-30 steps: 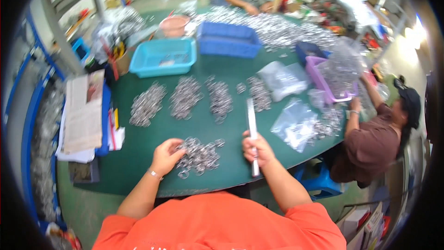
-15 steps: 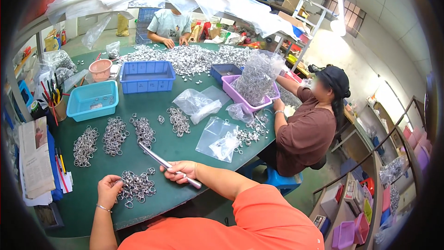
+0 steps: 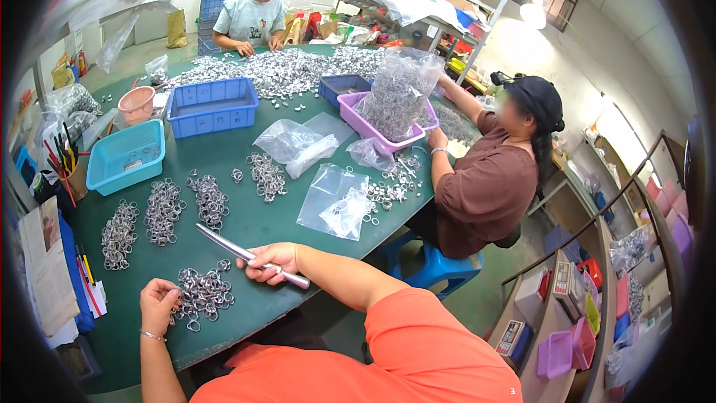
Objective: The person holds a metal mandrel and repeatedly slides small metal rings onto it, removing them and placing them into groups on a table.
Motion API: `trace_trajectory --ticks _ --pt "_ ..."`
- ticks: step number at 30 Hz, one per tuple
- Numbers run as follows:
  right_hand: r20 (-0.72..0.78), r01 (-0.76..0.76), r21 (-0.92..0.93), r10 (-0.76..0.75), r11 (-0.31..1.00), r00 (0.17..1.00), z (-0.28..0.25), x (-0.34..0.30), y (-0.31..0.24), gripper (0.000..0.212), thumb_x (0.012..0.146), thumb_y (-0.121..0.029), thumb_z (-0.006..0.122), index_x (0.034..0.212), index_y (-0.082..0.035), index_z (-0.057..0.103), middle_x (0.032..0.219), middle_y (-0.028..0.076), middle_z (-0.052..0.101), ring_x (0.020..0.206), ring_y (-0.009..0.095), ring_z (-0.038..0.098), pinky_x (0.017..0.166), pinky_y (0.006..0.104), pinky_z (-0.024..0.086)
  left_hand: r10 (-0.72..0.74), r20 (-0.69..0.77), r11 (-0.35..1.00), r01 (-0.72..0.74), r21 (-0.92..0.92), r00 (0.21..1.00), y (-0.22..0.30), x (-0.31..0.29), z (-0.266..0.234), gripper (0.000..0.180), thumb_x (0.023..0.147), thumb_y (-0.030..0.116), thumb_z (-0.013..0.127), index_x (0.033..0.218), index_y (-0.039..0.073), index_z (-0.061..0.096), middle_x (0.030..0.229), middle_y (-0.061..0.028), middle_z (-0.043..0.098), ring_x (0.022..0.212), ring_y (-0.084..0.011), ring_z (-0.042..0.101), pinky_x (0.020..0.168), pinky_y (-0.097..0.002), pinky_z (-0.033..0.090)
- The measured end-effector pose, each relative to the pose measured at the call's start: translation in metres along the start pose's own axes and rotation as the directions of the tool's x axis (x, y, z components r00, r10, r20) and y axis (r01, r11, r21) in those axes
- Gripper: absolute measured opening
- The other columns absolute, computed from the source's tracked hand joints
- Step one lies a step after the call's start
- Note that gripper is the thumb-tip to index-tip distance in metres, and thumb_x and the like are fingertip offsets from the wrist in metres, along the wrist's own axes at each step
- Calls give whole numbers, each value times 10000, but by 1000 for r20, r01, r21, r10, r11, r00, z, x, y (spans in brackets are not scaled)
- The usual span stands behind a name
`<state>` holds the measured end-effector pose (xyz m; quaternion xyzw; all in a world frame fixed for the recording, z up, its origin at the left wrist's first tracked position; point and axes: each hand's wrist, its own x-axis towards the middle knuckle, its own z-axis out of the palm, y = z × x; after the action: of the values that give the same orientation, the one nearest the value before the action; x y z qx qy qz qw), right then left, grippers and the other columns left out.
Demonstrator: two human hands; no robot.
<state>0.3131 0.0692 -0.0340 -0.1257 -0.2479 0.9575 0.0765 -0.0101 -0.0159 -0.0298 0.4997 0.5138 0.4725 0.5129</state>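
ring mandrel (image 3: 221,240) held by right hand (image 3: 274,263) | left hand (image 3: 157,306) narrowed, contents unclear | four ring piles (image 3: 165,213) apparently grouped, near pile (image 3: 206,293) remaining

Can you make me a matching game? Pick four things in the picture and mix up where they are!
Things:
1. Metal rod
2. Purple basket
3. Blue stool
4. Nearest ring pile

Places:
A. Under the person in brown
B. Beside the left hand
C. Gripped in the right hand
D. Beneath a bulging clear bag

Pairs: 1-C, 2-D, 3-A, 4-B
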Motion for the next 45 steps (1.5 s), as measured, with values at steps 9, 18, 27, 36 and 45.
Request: trace_trajectory --ticks 9,18,27,36,45 --pt "-3 16 2 -16 1000 1000 0 -1 2 199 862 -117 539 1052 -112 483 714 75 498 462 72 364 362 201 295 54 -10 998 -54 -21 998 -2 0 2 60 772 -53 522 788 1 543 832 -73 594 628 -82 545 523 -191 457" --pt "9 64 -41 -64 997 998 4 -2 5 204 852 -105 554 1043 -101 481 671 71 486 426 66 359 342 200 293 12 -73 1000 -14 -23 997 -2 1 1 19 805 -13 545 799 5 545 807 -69 597 625 -83 552 515 -190 463" --pt "-23 64 -45 -65 997 998 9 -3 4 197 850 -112 560 1027 -83 479 673 65 481 413 64 361 329 197 295 10 -40 1000 -10 11 999 -4 1 -1 18 815 9 547 832 14 546 765 -51 603 602 -86 560 506 -189 454" --pt "-44 78 -20 -79 997 996 6 -1 6 229 859 -106 557 1067 -76 467 682 68 491 395 40 366 315 180 304 -50 -58 998 49 -26 997 -5 0 -2 77 784 -54 538 837 1 545 698 -51 591 579 -90 556 510 -201 462" --pt "13 65 -62 -65 996 998 8 -2 8 243 841 -107 583 1035 -81 439 671 42 447 397 39 369 322 182 306 -7 -143 999 13 44 990 -8 -4 4 37 822 -15 511 846 3 531 711 -59 582 574 -91 550 503 -192 446"
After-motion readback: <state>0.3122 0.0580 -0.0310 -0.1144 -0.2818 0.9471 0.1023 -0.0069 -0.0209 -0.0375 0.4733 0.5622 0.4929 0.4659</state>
